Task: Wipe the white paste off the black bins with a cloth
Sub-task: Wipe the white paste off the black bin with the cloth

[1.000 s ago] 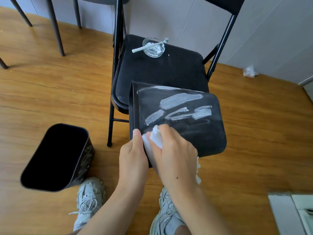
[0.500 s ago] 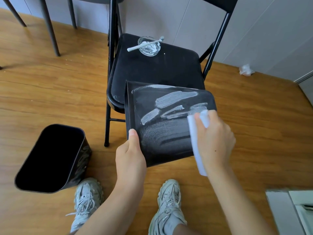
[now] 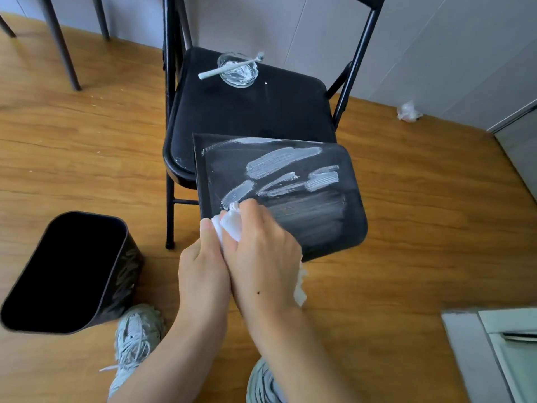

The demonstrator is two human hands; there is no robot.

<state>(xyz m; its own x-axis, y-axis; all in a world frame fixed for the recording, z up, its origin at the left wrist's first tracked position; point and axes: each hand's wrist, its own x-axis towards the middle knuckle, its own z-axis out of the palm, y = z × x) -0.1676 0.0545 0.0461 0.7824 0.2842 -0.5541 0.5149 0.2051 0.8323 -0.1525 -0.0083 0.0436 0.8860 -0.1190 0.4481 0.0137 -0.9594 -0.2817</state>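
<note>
Plain indoor room, wood floor (image 3: pixel 406 242), folding chair (image 3: pixel 250 112), grey wall panels (image 3: pixel 436 39)

black bin (image 3: pixel 325 228) streaked with white paste (image 3: pixel 283 162), white cloth (image 3: pixel 232 222)

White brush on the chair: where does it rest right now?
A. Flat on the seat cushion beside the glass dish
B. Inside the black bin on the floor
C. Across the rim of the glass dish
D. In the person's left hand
C. The white brush lies across the rim of the glass dish at the back of the chair seat, its handle sticking out past the dish.
</note>
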